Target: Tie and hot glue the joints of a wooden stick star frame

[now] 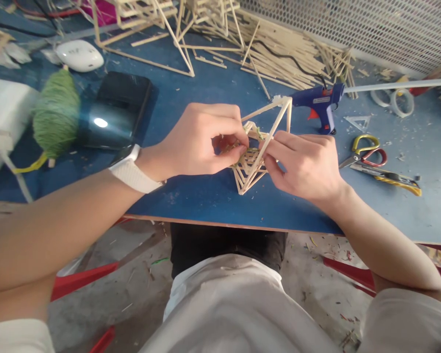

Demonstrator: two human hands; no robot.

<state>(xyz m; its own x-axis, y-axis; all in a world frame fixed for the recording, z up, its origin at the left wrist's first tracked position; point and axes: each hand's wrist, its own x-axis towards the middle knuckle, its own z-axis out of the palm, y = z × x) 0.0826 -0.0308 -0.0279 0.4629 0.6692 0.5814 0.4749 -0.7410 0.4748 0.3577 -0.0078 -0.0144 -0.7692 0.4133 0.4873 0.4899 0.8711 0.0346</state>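
A small pointed frame of thin wooden sticks (250,171) stands on the blue table between my two hands. My left hand (209,139) is closed in a pinch at the frame's left side; what its fingertips hold is hidden. From the right, my right hand (305,164) grips the frame, its fingers bent around a slanting stick. A bit of green string shows among the sticks between the hands. Just behind my right hand lies a blue glue gun (321,104) with a red trigger.
Scissors (363,152) and a yellow utility knife (389,177) lie right, near tape rolls (402,102). Loose sticks (290,49) and larger stick frames (143,29) fill the back. Left are a black phone (119,105), green yarn (57,113) and a white mouse (80,55).
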